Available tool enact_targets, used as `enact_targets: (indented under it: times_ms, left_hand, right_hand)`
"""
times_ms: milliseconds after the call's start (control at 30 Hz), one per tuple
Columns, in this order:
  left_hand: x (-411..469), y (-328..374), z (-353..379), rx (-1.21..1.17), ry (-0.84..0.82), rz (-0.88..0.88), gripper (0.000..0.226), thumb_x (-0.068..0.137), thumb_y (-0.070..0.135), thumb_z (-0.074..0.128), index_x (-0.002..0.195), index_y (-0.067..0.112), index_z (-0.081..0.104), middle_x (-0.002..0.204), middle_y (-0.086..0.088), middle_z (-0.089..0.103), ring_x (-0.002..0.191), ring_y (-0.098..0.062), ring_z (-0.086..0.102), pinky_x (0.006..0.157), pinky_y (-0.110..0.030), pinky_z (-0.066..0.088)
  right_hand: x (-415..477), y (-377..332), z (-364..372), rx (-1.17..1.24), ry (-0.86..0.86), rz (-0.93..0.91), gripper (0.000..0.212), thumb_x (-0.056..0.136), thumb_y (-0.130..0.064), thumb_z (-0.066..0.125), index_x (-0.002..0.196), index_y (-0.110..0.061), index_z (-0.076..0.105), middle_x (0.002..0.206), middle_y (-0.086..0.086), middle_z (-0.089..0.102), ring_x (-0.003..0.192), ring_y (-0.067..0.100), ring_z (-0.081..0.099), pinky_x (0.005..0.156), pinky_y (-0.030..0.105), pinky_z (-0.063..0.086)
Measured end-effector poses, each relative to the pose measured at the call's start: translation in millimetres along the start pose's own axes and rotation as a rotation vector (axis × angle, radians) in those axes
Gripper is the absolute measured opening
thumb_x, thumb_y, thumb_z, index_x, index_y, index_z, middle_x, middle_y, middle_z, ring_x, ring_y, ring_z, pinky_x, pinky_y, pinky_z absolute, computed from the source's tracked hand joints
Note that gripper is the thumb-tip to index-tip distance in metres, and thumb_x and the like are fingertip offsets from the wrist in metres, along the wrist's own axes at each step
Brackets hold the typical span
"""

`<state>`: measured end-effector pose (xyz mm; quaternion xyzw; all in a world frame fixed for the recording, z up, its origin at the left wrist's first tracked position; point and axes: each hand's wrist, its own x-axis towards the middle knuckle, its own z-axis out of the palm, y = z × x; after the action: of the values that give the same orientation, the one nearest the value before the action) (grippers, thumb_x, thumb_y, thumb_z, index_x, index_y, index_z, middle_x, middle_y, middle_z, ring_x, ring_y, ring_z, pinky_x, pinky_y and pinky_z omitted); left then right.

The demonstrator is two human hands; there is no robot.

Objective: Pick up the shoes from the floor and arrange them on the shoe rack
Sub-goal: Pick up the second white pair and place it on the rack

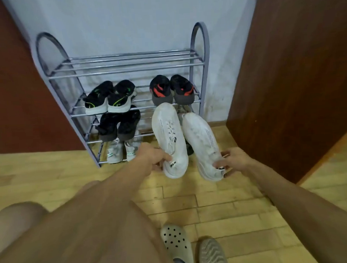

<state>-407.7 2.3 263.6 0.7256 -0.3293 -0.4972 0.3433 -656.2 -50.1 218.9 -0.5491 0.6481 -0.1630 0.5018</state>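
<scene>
I hold a pair of white sneakers in front of the grey metal shoe rack (126, 68), toes pointing at its right side. My left hand (153, 157) grips the heel of the left white sneaker (169, 135). My right hand (234, 160) grips the heel of the right white sneaker (204, 142). On the rack sit black sneakers with green marks (110, 97), black sneakers with red marks (171, 89), dark shoes (119, 124) one shelf lower, and pale grey shoes (122, 151) at the bottom. The rack's top shelf holds nothing.
A brown wooden door (293, 82) stands open at the right of the rack. A dark red wall panel (18, 98) is at the left. On the wooden floor near me lie a grey perforated clog (176, 242) and a second one, sole up (211, 253).
</scene>
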Motion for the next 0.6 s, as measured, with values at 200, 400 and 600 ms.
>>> enact_targets:
  times_ms: [200,400,600]
  left_hand:
    - [-18.1,73.3,-45.7,-0.050,0.088,0.182,0.036,0.068,-0.003,0.081,0.100,-0.003,0.064,0.093,-0.016,0.069,0.069,-0.024,0.065,0.057,-0.034,0.059]
    - [-6.3,153.4,-71.7,-0.144,0.145,0.305,0.037,0.069,-0.007,0.079,0.100,0.002,0.061,0.102,-0.016,0.068,0.075,-0.027,0.067,0.048,-0.034,0.057]
    - [42.4,209.6,-76.8,-0.176,0.126,0.337,0.046,0.071,-0.005,0.077,0.112,0.001,0.057,0.108,-0.019,0.067,0.080,-0.030,0.068,0.040,-0.031,0.055]
  right_hand:
    - [-22.8,-83.5,-25.4,0.129,0.079,-0.181,0.041,0.070,-0.004,0.083,0.107,-0.003,0.065,0.105,0.012,0.070,0.089,0.032,0.072,0.067,0.050,0.061]
    - [-12.7,-169.0,-49.5,0.253,0.133,-0.282,0.063,0.073,-0.007,0.082,0.129,-0.002,0.054,0.107,0.017,0.069,0.082,0.032,0.072,0.067,0.049,0.062]
    - [29.1,-241.6,-79.0,0.227,0.183,-0.340,0.058,0.078,-0.006,0.077,0.130,-0.006,0.054,0.108,0.016,0.066,0.070,0.027,0.068,0.053,0.037,0.061]
